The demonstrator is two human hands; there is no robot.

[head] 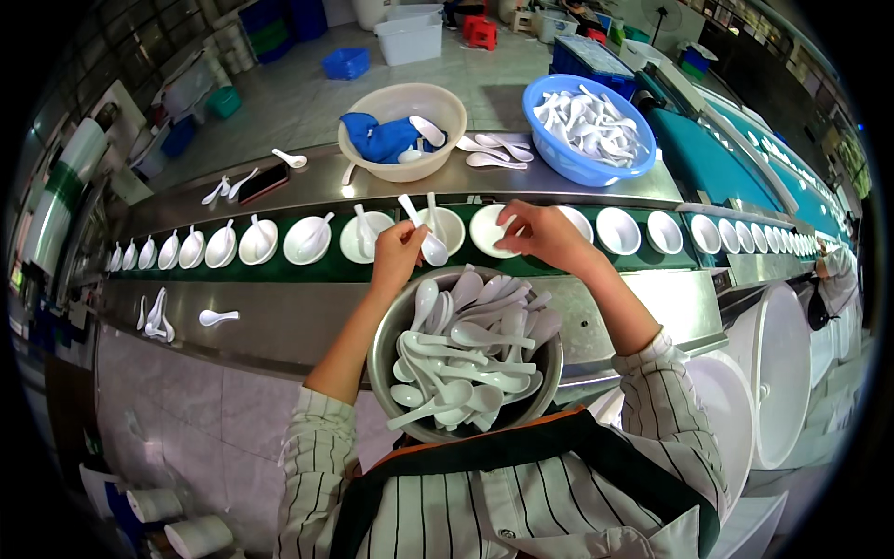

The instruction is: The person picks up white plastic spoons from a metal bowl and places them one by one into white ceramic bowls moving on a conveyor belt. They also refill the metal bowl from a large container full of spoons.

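Note:
My left hand (pixel 401 253) holds a white ceramic spoon (pixel 434 249) by its handle, bowl end down, in front of a bowl with a spoon in it (pixel 450 227). To the right, my right hand (pixel 525 230) reaches over a white bowl (pixel 485 241) with its fingers curled; whether they touch the bowl is unclear, and nothing shows in them. The bowls stand in a row on a green conveyor belt (pixel 321 271). Those to the left each hold a spoon, while bowls at the right (pixel 618 232) have none. Below my hands, a steel basin (pixel 377 349) is heaped with white spoons (pixel 468 349).
Behind the belt, a steel ledge (pixel 314 178) carries a beige basin (pixel 447 112) with a blue cloth, a blue basin (pixel 541 133) of spoons, loose spoons (pixel 489 157) and a phone (pixel 264 184). More spoons (pixel 159 314) lie on the near ledge. Large white tubs (pixel 782 377) stand at right.

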